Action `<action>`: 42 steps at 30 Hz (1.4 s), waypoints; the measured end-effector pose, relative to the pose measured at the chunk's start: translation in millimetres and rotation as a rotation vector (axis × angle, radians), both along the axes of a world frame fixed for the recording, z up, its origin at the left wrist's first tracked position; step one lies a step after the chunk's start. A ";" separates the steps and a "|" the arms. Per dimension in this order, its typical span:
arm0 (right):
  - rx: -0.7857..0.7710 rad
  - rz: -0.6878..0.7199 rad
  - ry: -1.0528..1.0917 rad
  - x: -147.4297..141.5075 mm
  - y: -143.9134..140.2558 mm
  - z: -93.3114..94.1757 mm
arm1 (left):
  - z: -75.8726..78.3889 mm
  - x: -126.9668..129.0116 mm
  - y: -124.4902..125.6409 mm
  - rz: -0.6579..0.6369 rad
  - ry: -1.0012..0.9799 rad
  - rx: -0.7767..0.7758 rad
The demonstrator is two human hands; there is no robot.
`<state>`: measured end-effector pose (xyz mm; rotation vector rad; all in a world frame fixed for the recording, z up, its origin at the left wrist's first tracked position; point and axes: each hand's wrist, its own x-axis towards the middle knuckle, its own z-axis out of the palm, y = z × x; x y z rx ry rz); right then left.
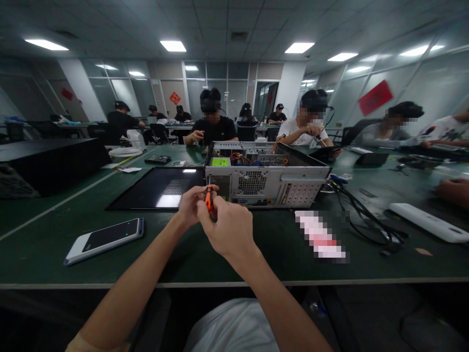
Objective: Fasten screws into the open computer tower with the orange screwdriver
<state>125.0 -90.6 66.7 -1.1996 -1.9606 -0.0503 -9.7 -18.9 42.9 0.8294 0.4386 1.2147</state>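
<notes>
Both hands meet at frame centre over the green worktop [44,244]. Left hand [190,205] and right hand [229,230] share a small orange-handled screwdriver [208,198], held upright. Left grip: fingers curled, pinching the screwdriver near its upper part. Right grip: thumb and fingers pressed together on the orange handle from the 4 o'clock side. The screwdriver sits just in front of the rear panel of the open PC case [267,183], near its left corner; contact with the case cannot be told.

The case lies at 12 to 1 o'clock of the hands, side open upward, wires and a green label showing inside. A black side panel [157,188] lies flat at 10 o'clock, touching the case. A phone [106,239] rests at 8 o'clock, well apart. Black cables [362,215] run at 3 o'clock, with a white bar [427,222] beyond them. Other people sit across the worktop at 12 o'clock, working on their own things.
</notes>
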 end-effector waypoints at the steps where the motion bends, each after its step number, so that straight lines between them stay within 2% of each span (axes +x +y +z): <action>1: -0.014 -0.019 0.002 0.1 -1.8 0.4 | 0.2 0.2 0.1 0.011 -0.002 -0.008; 4: 0.012 -0.035 0.066 3.9 -8.5 -0.1 | -0.9 -0.8 1.5 0.044 0.018 -0.049; 8: 0.166 0.173 0.051 14.3 -12.0 -3.1 | -4.9 -2.4 4.5 0.037 0.006 -0.085; 10: 0.216 0.223 0.010 18.1 -9.5 -4.9 | -6.3 -2.5 5.6 0.014 -0.006 -0.095; 18: 0.276 0.176 0.096 10.2 2.6 -12.9 | -4.3 -2.3 5.3 0.047 -0.028 -0.123; 23: 0.253 0.105 0.168 -0.5 3.1 -17.5 | -0.9 -3.5 2.7 0.068 -0.010 -0.103; 29: 0.072 0.154 0.339 -1.3 -0.1 -8.0 | -1.1 -0.3 2.8 0.022 0.039 -0.071; 35: -0.017 0.268 0.388 -0.3 0.5 -6.9 | -8.0 -0.2 7.2 -0.007 0.017 -0.094; 42: -0.505 0.587 0.852 -12.4 9.3 -21.3 | -9.2 -12.0 6.8 -0.137 0.020 -0.076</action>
